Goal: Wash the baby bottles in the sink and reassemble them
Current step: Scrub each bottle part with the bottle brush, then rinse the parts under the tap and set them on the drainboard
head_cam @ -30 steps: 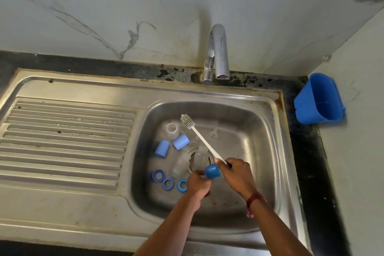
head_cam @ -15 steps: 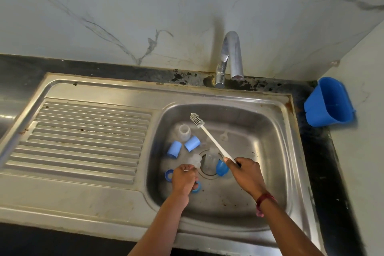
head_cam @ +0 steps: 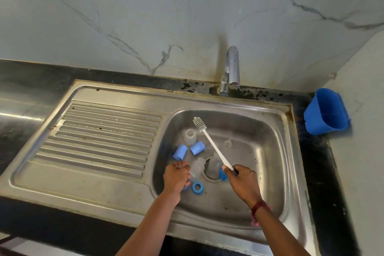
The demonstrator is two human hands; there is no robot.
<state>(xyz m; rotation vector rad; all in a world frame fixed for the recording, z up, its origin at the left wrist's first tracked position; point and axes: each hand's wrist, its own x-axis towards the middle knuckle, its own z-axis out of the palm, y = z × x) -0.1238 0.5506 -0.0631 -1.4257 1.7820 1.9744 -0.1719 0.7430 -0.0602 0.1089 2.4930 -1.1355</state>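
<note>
Head cam: right hand (head_cam: 242, 181) gripping a white long-handled bottle brush (head_cam: 212, 145), bristles pointing 11 o'clock, while left hand (head_cam: 176, 177) pinches a clear plastic baby bottle (head_cam: 197, 169), 9 o'clock in the stainless steel sink (head_cam: 259, 141).

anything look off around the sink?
Blotchy grime and rust stain the back rim of the sink around the tap base, with more rust at the right rear corner. Otherwise it is normal wash clutter: blue caps and clear bottles lie loose in the basin, one bottle over the drain.
</note>
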